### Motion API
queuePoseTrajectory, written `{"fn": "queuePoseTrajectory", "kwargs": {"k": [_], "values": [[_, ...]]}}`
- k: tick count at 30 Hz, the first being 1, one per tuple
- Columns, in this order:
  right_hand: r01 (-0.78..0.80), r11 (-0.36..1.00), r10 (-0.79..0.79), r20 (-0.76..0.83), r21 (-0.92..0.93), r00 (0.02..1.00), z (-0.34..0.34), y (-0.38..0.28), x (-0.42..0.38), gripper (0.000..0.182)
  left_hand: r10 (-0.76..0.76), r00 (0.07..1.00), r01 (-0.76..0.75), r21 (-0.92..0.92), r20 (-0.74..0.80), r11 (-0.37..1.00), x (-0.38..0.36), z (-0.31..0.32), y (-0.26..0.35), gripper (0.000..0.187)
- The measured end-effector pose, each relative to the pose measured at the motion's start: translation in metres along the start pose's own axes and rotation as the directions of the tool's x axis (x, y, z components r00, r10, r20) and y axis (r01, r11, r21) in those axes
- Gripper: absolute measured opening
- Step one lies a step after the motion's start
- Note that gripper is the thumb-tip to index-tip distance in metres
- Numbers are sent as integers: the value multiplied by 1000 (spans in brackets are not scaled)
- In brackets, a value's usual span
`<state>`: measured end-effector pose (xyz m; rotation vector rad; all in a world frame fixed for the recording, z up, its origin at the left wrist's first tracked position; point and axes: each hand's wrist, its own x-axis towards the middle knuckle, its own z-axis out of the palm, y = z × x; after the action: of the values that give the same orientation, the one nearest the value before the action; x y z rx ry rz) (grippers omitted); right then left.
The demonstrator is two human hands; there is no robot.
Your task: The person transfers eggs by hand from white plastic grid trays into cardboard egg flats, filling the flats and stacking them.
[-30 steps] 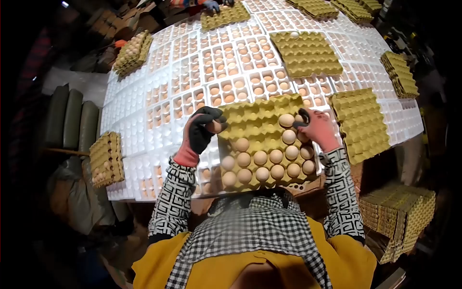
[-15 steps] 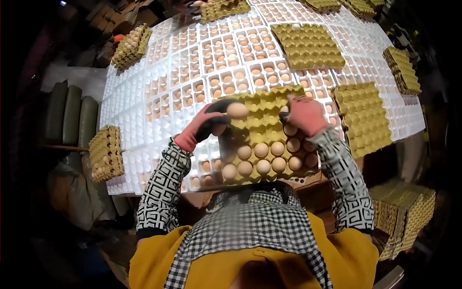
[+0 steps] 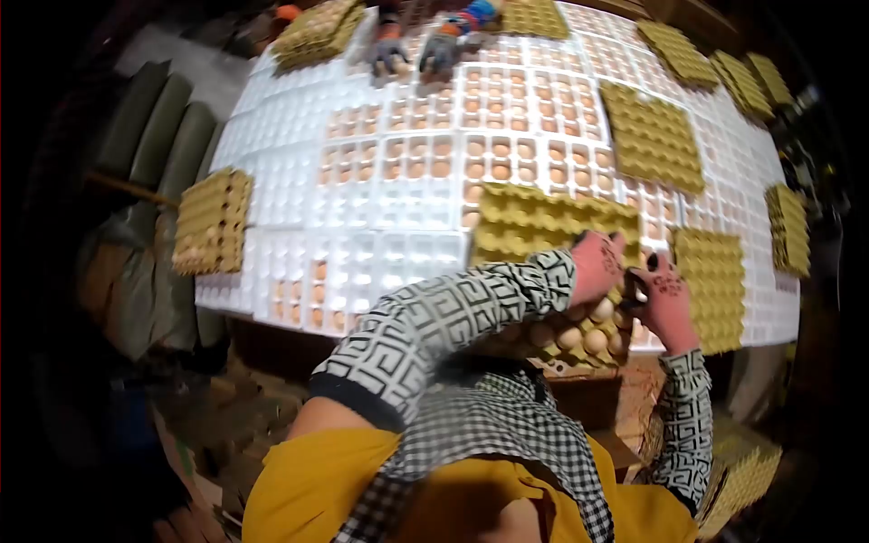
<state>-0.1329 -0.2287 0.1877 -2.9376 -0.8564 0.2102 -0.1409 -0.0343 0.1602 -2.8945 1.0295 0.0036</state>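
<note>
A yellow-green cardboard egg tray point(image 3: 543, 220) lies at the near edge of the table, with brown eggs point(image 3: 582, 338) in its near rows. My left arm reaches across it. My left hand point(image 3: 597, 265), in a pink glove, is curled down over the eggs at the tray's right side. My right hand point(image 3: 668, 294), also in a pink glove with dark fingertips, is close beside it at the tray's right edge. The fingers of both hands are hidden, so I cannot tell what they hold.
White plastic trays point(image 3: 398, 195) cover the table, several holding brown eggs. Empty cardboard trays point(image 3: 652, 136) lie on them to the right. Stacks of filled trays point(image 3: 213, 222) stand at the left edge. Another person's gloved hands point(image 3: 416, 50) work at the far side.
My left hand, which held an egg at the tray's left side, has swung across to the right side next to my right hand. The view has turned left.
</note>
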Motion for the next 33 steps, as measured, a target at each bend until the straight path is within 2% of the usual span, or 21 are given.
{"fn": "queuePoseTrajectory", "kwargs": {"k": [1, 3, 5, 6, 7, 9, 10, 11, 14, 15, 17, 19, 22, 23, 25, 27, 28, 29, 30, 31, 33], "values": [[8, 997, -5, 40, -76, 999, -2, -3, 7, 47, -21, 996, 35, -177, 86, 984, -8, -12, -8, 26], [41, 987, -32, 57, -154, 998, -1, -3, 14, 43, -147, 989, 142, -457, 23, 878, -43, -23, -23, 44], [60, 996, -53, 97, -71, 994, -8, 1, 16, 39, -428, 887, 224, -649, -173, 727, -90, 9, -37, 68], [-25, 1000, 23, 185, 10, 982, -18, -5, 18, 40, -517, 849, 270, -752, -109, 601, -122, 9, -59, 67], [20, 992, -21, 5, 128, 1000, -4, 13, 9, 43, -631, 775, 321, -836, -38, 444, -158, 6, -82, 60], [-75, 921, 109, -66, 383, 992, -19, 9, 9, 46, -854, 520, 443, -854, -1, 271, -228, 51, -136, 53], [-97, 718, 243, -119, 689, 963, -19, 0, 15, 45, -919, 393, 543, -808, 3, 230, -259, 70, -162, 54], [-33, 663, 201, -136, 748, 970, -32, -25, 35, 45, -966, 260, 634, -755, 4, 168, -282, 83, -181, 57], [23, 715, -41, 9, 698, 999, -58, -152, 119, 46, -960, 268, 830, -524, 75, 191, -297, 108, -233, 63], [48, 770, -94, 38, 636, 995, -39, -188, 147, 47, -931, 319, 871, -442, 176, 214, -291, 111, -244, 64], [93, 833, -123, 18, 545, 992, 18, -251, 201, 49, -898, 403, 851, -436, 179, 295, -291, 141, -256, 62], [-57, 937, 13, 129, 344, 992, 69, -299, 242, 51, -925, 376, 764, -585, 59, 273, -294, 148, -253, 52], [-136, 990, 125, 197, 46, 972, 127, -328, 268, 43, -941, 337, 447, -885, 35, 127, -295, 129, -238, 39], [-133, 986, 113, 177, 100, 978, 151, -319, 274, 38, -902, 430, 219, -974, 38, 63, -294, 136, -235, 41], [-136, 982, 129, 60, 128, 990, 133, -328, 261, 37, -711, 697, 167, -985, 95, 32, -290, 131, -232, 41], [-136, 982, 142, -39, 132, 989, 150, -317, 254, 38, -622, 738, 468, -863, 263, 191, -280, 140, -224, 47], [-140, 962, 157, -54, 235, 986, 163, -307, 256, 38, -619, 749, 432, -883, 238, 182, -277, 138, -225, 50], [-136, 931, 170, -70, 338, 983, 176, -295, 258, 39, -619, 756, 396, -901, 213, 175, -276, 136, -227, 53], [-185, 769, 221, 17, 612, 975, 172, -295, 257, 38, -704, 703, 317, -930, 100, 185, -275, 141, -228, 52], [-312, 487, 219, 232, 816, 948, 156, -301, 250, 41, -776, 630, 243, -949, -4, 202, -276, 146, -226, 50], [-82, 772, 84, 27, 630, 996, 185, -302, 236, 43, -863, 464, 243, -909, -198, 340, -277, 157, -223, 47]]}}
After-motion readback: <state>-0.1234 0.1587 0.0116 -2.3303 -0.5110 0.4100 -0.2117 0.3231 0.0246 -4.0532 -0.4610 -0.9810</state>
